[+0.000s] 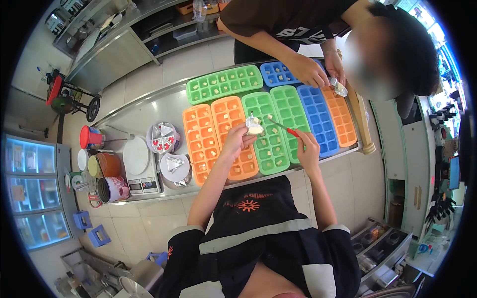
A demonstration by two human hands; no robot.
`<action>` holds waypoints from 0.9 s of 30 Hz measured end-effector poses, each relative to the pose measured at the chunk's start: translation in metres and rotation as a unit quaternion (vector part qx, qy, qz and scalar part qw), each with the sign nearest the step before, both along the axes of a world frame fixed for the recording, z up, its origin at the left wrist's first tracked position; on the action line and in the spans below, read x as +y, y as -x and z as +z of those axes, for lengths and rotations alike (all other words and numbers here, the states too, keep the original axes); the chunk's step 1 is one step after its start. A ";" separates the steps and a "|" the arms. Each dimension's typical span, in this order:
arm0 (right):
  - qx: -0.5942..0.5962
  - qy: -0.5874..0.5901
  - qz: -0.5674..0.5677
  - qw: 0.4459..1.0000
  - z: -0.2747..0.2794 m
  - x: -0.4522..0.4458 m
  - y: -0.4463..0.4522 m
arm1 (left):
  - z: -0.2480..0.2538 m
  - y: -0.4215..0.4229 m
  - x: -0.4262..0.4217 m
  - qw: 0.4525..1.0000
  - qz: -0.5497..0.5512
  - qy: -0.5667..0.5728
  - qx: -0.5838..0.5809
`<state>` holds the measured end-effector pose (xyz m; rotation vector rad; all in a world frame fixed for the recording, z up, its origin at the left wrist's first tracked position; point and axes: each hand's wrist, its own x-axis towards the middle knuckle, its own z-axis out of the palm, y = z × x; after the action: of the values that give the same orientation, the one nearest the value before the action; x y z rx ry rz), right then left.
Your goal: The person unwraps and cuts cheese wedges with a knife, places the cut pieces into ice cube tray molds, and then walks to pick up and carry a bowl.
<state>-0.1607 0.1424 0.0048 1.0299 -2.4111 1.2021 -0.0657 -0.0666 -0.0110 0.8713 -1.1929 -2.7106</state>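
Observation:
My left hand [235,143] holds a foil-wrapped wedge of soft white cheese [255,129], its foil peeled back, over the green ice cube tray [274,156]. In my right hand [309,148] is a small knife [290,131] with a red handle. The blade points left toward the cheese, and a small white cube sits at its tip. Small white cubes lie in many compartments of this tray and of two orange ice cube trays [199,108] on the left. Beside it, under my right hand, is a second green tray [291,115].
Across the metal table [164,107], a co-worker's hands [318,73] hold another foil-wrapped piece above blue [318,119] and orange trays [343,119]. To the left stand a kitchen scale [141,169], a tub of foil wedges [164,138], a white lid [175,166], jars and cans [113,188].

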 end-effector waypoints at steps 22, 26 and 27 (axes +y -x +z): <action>0.065 -0.064 0.051 0.995 0.036 -0.026 0.002 | 0.001 0.006 -0.009 0.999 -0.008 -0.011 -0.036; 0.075 -0.063 0.016 0.995 0.014 -0.039 0.010 | -0.002 0.010 -0.016 0.999 0.007 -0.013 -0.048; 0.066 -0.073 0.008 0.995 0.012 -0.042 0.010 | -0.001 0.010 -0.017 0.999 0.018 -0.014 -0.048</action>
<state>-0.1709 0.1009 0.0164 1.1343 -2.4198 0.9402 -0.0754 -0.0836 -0.0124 1.0260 -1.1447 -2.6917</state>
